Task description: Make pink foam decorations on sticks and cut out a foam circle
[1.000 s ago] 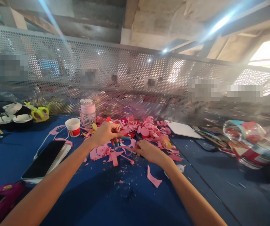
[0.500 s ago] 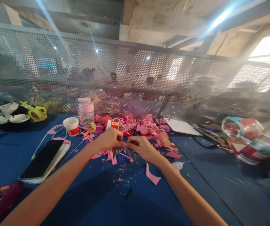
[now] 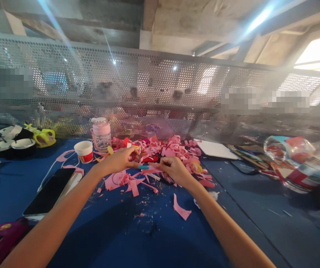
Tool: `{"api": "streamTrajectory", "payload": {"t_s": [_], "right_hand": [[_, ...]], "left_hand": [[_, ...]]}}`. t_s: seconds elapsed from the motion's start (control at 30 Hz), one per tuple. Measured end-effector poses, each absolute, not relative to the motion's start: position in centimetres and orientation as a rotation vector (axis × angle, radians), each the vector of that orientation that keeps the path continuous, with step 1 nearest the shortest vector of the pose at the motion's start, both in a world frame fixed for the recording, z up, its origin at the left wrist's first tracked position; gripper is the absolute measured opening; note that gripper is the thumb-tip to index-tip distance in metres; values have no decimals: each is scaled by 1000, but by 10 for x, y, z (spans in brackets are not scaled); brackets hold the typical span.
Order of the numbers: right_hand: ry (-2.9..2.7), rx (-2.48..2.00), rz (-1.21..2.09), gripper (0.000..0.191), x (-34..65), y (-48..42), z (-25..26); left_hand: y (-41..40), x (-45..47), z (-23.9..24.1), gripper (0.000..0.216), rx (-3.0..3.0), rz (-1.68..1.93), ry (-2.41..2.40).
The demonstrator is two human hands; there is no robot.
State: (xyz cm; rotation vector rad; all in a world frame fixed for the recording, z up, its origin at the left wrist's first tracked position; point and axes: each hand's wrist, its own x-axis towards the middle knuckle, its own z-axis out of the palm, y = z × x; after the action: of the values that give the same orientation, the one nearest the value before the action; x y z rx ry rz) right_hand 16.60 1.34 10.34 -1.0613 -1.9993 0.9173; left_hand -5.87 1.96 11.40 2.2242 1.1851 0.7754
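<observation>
I see the left hand [image 3: 121, 160] and right hand [image 3: 173, 169] pinching 1 teal strip [image 3: 143, 167] above pink scraps [image 3: 176, 152]; the next move, I judge, needs steady fingertips.

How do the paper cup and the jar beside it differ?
The paper cup is short, opaque white with a red band, and open-topped; the jar is taller, clear lower down, and closed with a pink top. The cup stands left of the jar. Both are upright on the blue table.
</observation>
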Motion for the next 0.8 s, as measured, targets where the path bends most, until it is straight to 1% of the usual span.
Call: {"api": "streamTrajectory", "payload": {"t_s": [0.07,0.1,0.17,0.23,0.3,0.4,0.5,0.63,0.7,0.8], "right_hand": [[-1960,-1074,1011,43,162,14,99],[-1936,-1074,1045,44,160,13,97],[-1890,-1070,1057,45,157,13,94],[-1858,-1083,1013,46,156,12,93],[-1844,-1109,979,49,156,13,92],[-1806,-1106,1016,50,157,17,90],[-1713,-1111,1094,52,161,23,87],[-1582,-1132,1098,52,169,31,86],[-1543,-1139,1080,52,172,34,85],[-1491,-1150,1080,51,175,36,85]], "left_hand": [[18,-50,111,49,2218,859,1023],[17,-45,108,50,2177,817,927],[16,-36,103,43,2070,694,807],[17,-31,98,27,2007,634,791],[20,-31,95,17,1950,667,826],[26,-36,94,14,1832,843,874],[34,-42,95,18,1721,1098,886],[42,-55,98,32,1412,1406,753],[43,-62,100,38,1286,1478,618],[40,-70,103,44,1242,1456,502]]}}
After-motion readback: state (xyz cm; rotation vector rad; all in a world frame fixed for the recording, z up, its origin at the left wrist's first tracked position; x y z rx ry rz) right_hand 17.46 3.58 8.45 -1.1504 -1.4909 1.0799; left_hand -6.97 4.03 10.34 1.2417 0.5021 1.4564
